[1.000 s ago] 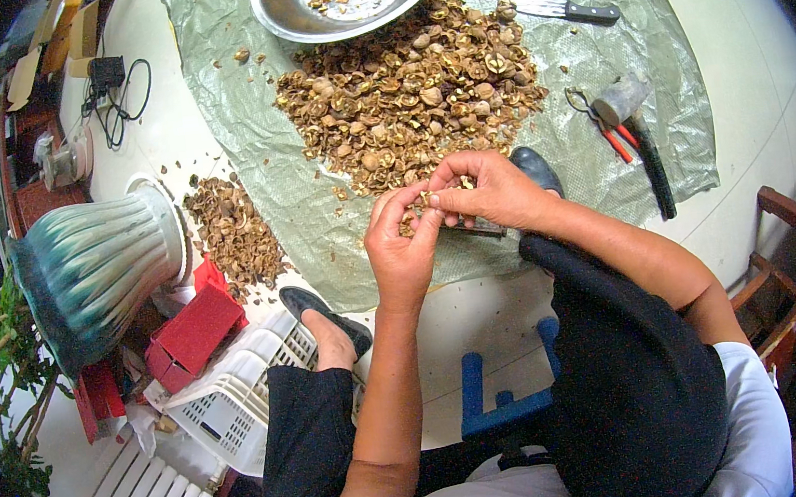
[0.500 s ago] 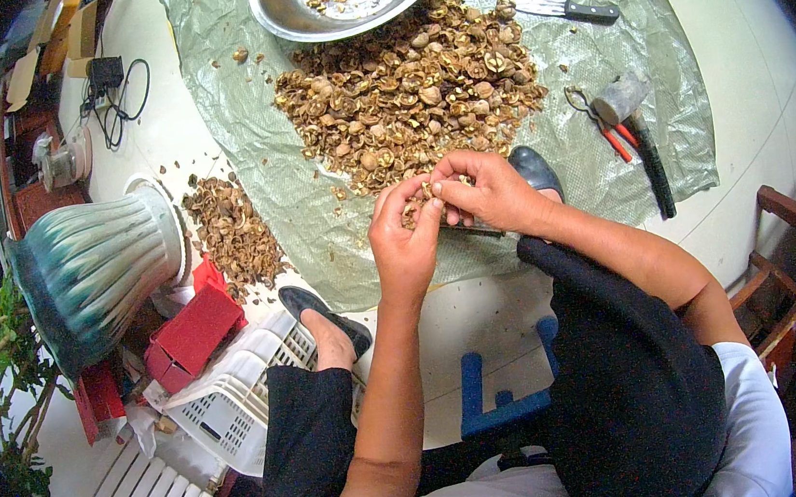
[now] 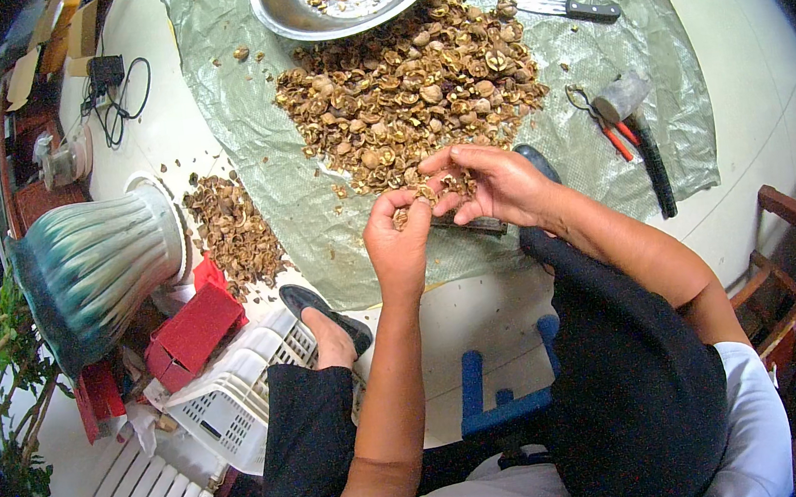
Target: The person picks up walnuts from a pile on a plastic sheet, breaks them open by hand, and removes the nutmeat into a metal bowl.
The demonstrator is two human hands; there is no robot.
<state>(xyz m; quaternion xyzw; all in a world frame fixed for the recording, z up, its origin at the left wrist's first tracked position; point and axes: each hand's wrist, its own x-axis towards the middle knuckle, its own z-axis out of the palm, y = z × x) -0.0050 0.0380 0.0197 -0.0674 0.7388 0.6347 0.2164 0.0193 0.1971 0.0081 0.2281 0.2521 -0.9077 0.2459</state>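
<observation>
My left hand (image 3: pixel 400 243) is closed, its thumb and fingertips pinching a walnut piece (image 3: pixel 420 192), with more bits against its fingers. Just right of it, my right hand (image 3: pixel 497 190) has its fingers apart around walnut fragments (image 3: pixel 458 184); whether any rest on them is unclear. Beyond both hands lies a broad heap of cracked walnuts (image 3: pixel 411 92) on a green tarp (image 3: pixel 630 59). A steel basin (image 3: pixel 279 9) holding kernels stands behind the heap. Under my hands a dark object (image 3: pixel 484 232) is mostly hidden.
On the right lie a broad knife (image 3: pixel 589 11), red-handled pliers (image 3: pixel 618 141), a mallet (image 3: pixel 623 101) and wooden furniture (image 3: pixel 792 217). Leftward are a shell pile (image 3: pixel 232 237), a ceramic pot (image 3: pixel 95 271), red boxes (image 3: pixel 189 338), white crates (image 3: pixel 226 412) and black cables (image 3: pixel 117 108).
My right hand has loosened from its pinch, spreading its fingers and drawing slightly away from the left. My left hand stays pinched, shifted slightly up and left.
</observation>
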